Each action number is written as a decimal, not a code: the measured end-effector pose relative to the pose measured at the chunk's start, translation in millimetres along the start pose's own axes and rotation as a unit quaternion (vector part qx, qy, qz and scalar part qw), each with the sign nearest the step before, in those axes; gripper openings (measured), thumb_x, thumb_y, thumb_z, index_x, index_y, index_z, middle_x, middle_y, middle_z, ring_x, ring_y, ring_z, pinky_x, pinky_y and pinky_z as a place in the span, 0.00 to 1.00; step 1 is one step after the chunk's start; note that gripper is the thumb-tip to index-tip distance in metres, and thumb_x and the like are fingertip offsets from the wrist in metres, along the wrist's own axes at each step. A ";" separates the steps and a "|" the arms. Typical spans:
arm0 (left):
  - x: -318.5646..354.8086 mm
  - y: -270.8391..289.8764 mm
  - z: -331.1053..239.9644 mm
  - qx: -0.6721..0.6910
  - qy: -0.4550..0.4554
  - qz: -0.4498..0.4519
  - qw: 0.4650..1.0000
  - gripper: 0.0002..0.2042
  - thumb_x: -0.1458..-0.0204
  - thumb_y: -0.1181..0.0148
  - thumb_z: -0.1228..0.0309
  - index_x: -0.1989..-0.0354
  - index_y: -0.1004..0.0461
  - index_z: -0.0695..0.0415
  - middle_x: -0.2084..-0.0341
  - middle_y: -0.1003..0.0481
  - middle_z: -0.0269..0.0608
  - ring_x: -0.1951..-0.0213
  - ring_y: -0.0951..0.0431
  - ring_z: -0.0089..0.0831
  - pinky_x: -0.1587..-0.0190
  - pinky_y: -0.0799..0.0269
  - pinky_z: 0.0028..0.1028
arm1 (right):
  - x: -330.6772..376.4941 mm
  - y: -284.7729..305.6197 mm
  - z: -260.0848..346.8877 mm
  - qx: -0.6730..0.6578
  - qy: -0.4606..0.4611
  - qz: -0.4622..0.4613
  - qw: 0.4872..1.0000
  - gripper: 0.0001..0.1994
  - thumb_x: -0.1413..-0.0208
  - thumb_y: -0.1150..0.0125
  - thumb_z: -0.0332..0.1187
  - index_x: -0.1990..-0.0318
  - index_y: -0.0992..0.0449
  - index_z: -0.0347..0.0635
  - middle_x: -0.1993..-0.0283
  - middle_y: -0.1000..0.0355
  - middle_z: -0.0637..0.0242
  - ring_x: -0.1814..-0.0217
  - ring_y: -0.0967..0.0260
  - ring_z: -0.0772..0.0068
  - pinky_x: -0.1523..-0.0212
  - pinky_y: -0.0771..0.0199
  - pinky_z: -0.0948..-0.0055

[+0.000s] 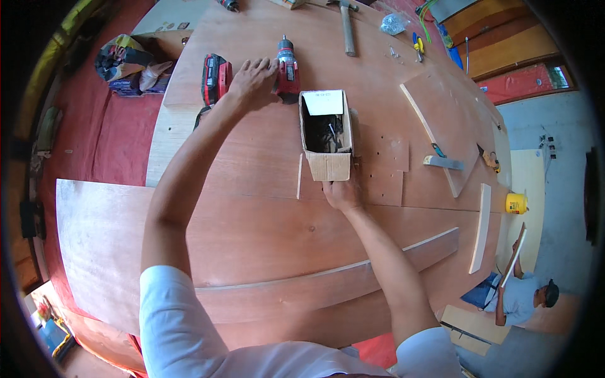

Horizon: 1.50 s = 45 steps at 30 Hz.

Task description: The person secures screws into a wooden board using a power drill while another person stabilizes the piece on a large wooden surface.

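Observation:
A small open cardboard box (331,167) is near the middle of the head view, with dark screws or nails in it and a white label on its inner far side. My right hand (343,194) grips this box from its near underside, most of its fingers hidden beneath. My left hand (253,83) reaches forward with fingers stretched out, its fingertips at the side of a red cordless drill (288,70). I cannot tell whether they press on it. Left of that hand lies a red and black power tool or battery pack (214,79).
Large plywood sheets (252,246) cover the work surface. A hammer (348,28), yellow-handled pliers (418,47), a bag of small hardware (392,24) and wood strips (480,228) lie about. At the right, beyond a yellow tub (516,203), another person (517,299) holds a long strip.

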<state>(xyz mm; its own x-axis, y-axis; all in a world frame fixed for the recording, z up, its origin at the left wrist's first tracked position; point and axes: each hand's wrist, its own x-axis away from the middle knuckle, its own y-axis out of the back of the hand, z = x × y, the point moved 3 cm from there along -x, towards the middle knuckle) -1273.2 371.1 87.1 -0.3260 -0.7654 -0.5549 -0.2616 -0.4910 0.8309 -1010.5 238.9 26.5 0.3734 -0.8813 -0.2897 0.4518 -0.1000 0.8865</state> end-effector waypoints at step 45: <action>308.1 296.3 -400.2 0.477 0.279 0.206 0.808 0.20 0.62 0.39 0.74 0.56 0.29 0.64 0.70 0.25 0.40 0.68 0.26 0.26 0.62 0.29 0.28 | 445.6 257.1 25.9 0.047 -0.158 -0.021 0.986 0.05 0.54 0.39 0.35 0.76 0.27 0.50 0.74 0.31 0.71 0.59 0.33 0.69 0.38 0.59 0.36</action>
<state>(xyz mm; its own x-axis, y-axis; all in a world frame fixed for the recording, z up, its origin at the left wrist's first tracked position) -1087.6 -176.7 178.4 -0.1738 -0.9810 0.0859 -0.9026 0.1935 0.3845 -749.0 -191.5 134.7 0.0782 -0.9739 -0.2130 0.3789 -0.1686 0.9100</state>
